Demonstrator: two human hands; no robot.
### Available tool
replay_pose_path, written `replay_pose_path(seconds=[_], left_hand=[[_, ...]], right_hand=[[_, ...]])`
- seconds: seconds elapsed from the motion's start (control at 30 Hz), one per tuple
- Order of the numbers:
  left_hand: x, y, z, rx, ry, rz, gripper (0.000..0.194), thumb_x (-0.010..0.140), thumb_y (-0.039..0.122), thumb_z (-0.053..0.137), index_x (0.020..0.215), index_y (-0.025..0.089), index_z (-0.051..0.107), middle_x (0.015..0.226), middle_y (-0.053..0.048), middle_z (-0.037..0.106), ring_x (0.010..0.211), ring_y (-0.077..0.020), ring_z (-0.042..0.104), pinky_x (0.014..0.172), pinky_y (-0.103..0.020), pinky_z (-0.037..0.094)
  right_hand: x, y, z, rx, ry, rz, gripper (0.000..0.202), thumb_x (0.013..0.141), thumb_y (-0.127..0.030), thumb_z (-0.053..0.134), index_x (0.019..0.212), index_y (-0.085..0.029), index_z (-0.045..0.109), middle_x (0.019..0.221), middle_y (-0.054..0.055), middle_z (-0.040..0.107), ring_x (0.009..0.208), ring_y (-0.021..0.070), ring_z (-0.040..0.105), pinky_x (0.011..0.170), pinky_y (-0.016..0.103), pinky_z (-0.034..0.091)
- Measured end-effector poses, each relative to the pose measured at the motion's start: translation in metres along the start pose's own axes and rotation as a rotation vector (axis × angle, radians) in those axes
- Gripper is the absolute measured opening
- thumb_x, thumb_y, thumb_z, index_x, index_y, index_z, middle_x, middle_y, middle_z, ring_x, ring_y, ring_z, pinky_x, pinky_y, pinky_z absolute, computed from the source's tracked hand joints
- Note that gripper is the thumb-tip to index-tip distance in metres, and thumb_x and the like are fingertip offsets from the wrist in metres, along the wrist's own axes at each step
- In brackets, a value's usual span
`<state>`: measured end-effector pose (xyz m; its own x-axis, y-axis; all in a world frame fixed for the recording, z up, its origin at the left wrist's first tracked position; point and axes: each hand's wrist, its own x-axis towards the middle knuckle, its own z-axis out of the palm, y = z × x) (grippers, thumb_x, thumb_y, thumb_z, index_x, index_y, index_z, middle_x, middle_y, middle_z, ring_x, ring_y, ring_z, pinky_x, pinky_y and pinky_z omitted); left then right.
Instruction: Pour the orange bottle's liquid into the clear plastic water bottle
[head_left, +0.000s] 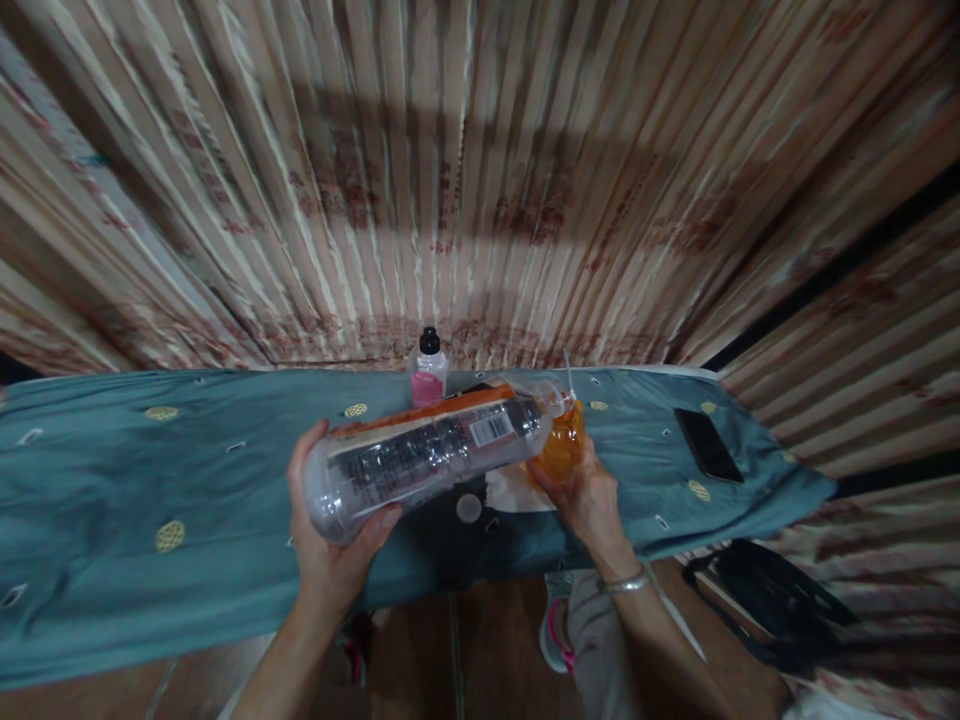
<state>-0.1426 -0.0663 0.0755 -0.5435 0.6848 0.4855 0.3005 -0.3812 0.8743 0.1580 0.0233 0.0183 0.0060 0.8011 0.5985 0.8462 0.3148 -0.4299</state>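
My left hand [334, 540] is wrapped round the base of a large clear bottle [435, 455] with a dark and orange label and a barcode. The bottle lies tilted on its side in the air, its neck pointing right. That neck meets the top of a small orange bottle [562, 445], which my right hand [583, 492] grips from below. A thin pale stick or tube [568, 372] rises by the small bottle's mouth. Whether liquid is flowing between them cannot be made out.
On the teal cloth-covered table [97, 480] stand a black-capped bottle with pink contents [429, 372], a round white cap [469, 508], white tissue [517, 490] and a phone [707, 445]. Pleated curtains [465, 200] hang behind. A black bag [780, 600] is at lower right.
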Motion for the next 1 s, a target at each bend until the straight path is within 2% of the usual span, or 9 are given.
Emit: replay_pose_path(seconds=[0.3,0.53,0.7,1.0], left_hand=[[-0.0002,-0.001,-0.0012,0.004,-0.009,-0.014,0.104,0.066,0.067,0.093,0.155,0.029,0.054,0.133,-0.014,0.071,0.114,-0.041,0.07,0.108,-0.065,0.056],[0.0003,-0.0013,-0.0006,0.002,-0.012,-0.011,0.109,0.064,0.072,0.091,0.154,0.025,0.051,0.133,-0.013,0.071,0.115,-0.0335,0.071,0.106,-0.054,0.058],[0.0001,0.0002,-0.0006,-0.009,-0.021,0.011,0.106,0.065,0.068,0.093,0.153,0.024,0.052,0.133,-0.012,0.072,0.114,-0.0309,0.072,0.104,-0.048,0.059],[0.0011,0.0019,-0.0005,0.009,-0.018,0.007,0.106,0.066,0.066,0.093,0.152,0.022,0.051,0.134,-0.013,0.07,0.114,-0.0322,0.071,0.105,-0.048,0.057]], right_hand=[[0.0002,0.0004,0.0007,0.005,-0.013,0.048,0.089,0.094,-0.085,0.053,0.138,-0.008,0.06,0.094,0.019,0.082,0.075,0.0305,0.08,0.064,0.037,0.061],[-0.0003,0.0017,0.0011,-0.024,-0.002,0.03,0.093,0.094,-0.088,0.049,0.138,-0.007,0.059,0.094,0.02,0.082,0.077,0.0307,0.08,0.065,0.037,0.061],[-0.0011,0.0018,-0.0008,-0.024,-0.017,0.039,0.092,0.094,-0.089,0.048,0.137,-0.008,0.06,0.092,0.018,0.082,0.077,0.0304,0.08,0.067,0.038,0.062],[-0.0008,0.0023,0.0008,-0.037,-0.022,0.049,0.091,0.094,-0.087,0.049,0.139,-0.009,0.057,0.097,0.02,0.082,0.081,0.0312,0.08,0.067,0.038,0.062]])
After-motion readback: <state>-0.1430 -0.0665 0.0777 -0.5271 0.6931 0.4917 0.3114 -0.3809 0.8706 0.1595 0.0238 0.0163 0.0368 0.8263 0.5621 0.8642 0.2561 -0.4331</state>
